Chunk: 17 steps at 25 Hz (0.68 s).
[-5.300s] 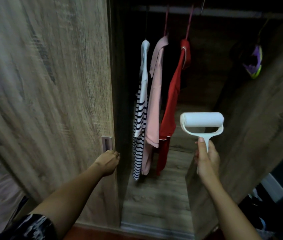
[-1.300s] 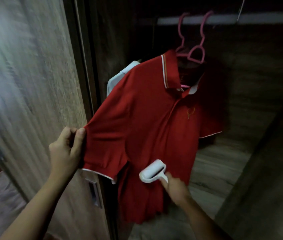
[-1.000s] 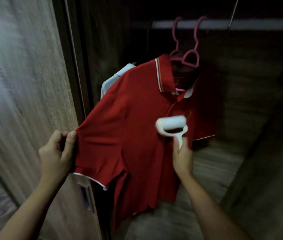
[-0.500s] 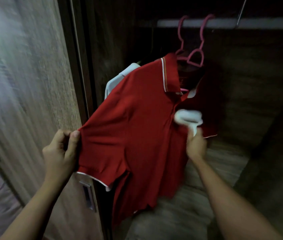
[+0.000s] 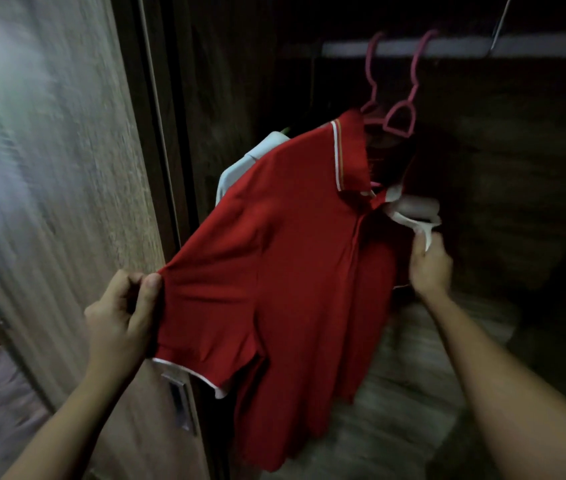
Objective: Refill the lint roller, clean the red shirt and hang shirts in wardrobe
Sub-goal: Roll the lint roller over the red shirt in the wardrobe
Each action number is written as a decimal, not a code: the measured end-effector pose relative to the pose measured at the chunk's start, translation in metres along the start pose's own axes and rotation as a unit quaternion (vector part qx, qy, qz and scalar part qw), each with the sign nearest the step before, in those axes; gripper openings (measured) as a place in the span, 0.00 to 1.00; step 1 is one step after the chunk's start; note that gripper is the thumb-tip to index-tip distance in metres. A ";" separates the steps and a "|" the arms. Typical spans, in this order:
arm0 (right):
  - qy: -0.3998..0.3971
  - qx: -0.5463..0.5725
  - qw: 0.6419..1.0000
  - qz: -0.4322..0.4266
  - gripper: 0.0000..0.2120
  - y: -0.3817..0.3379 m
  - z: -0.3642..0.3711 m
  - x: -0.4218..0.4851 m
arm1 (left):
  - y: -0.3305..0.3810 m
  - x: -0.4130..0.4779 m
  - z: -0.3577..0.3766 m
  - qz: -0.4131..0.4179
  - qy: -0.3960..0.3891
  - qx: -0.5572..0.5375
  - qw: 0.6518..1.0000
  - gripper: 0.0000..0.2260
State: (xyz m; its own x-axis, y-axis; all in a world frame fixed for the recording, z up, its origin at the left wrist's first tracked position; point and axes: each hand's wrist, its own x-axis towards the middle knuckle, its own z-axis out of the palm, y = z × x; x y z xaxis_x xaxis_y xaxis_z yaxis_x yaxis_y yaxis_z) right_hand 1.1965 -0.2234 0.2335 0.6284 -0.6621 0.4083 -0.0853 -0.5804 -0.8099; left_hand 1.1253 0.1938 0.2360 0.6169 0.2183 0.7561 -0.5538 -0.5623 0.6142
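2 grips: left hand [image 5: 120, 318] pinches red shirt [image 5: 281, 258] sleeve, right hand [image 5: 428, 268] clasps lint roller [image 5: 415, 211].

Blocked on the left by the door [image 5: 67, 220] — shirt [image 5: 285, 254] stretched right up to its edge. Open dark room to the right of the shirt, past the roller [image 5: 416, 211]. Above, crowded — two pink hangers [image 5: 401, 112] on the rail [image 5: 448, 50]. Bare wardrobe floor [image 5: 396, 427] below the hem.

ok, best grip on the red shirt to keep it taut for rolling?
Pinch the sleeve seam edge from the left, as the left hand does. The red shirt hangs from a pink hanger, so an outward pull flattens the chest for the lint roller.
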 end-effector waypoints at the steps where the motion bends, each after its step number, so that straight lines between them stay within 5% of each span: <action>1: -0.042 -0.024 0.999 -0.003 0.18 0.014 0.009 -0.009 | -0.001 0.000 -0.001 -0.002 0.001 -0.001 1.000 0.12; 5: -0.361 -0.168 0.917 -0.011 0.29 0.115 0.050 -0.123 | -0.004 0.001 -0.002 -0.002 -0.003 -0.008 1.000 0.11; 7: -0.348 -0.156 0.923 -0.040 0.27 0.112 0.045 -0.133 | -0.004 0.001 -0.002 -0.001 0.000 -0.013 1.000 0.11; 10: -0.146 -0.040 0.988 -0.016 0.14 0.050 0.029 -0.084 | -0.001 0.000 -0.001 -0.001 0.006 -0.012 1.000 0.12; 13: -0.007 0.105 0.991 -0.081 0.13 -0.005 0.021 -0.070 | -0.003 -0.003 0.001 -0.014 0.013 -0.021 1.000 0.12; 15: -0.100 0.057 0.990 -0.080 0.12 0.002 0.045 -0.112 | -0.003 -0.003 0.000 -0.016 0.012 -0.022 1.000 0.12; 17: -0.283 -0.059 0.957 -0.021 0.15 0.041 0.077 -0.175 | -0.003 -0.002 0.000 -0.012 0.008 -0.020 1.000 0.12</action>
State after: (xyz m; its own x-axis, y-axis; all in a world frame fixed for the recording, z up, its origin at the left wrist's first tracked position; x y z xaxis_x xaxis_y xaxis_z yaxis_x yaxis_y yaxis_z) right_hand 1.1428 -0.0948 0.0969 0.9485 -0.2937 0.1187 -0.1166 -0.6719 -0.7314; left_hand 1.1259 0.1953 0.2323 0.6208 0.2439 0.7451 -0.5614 -0.5250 0.6397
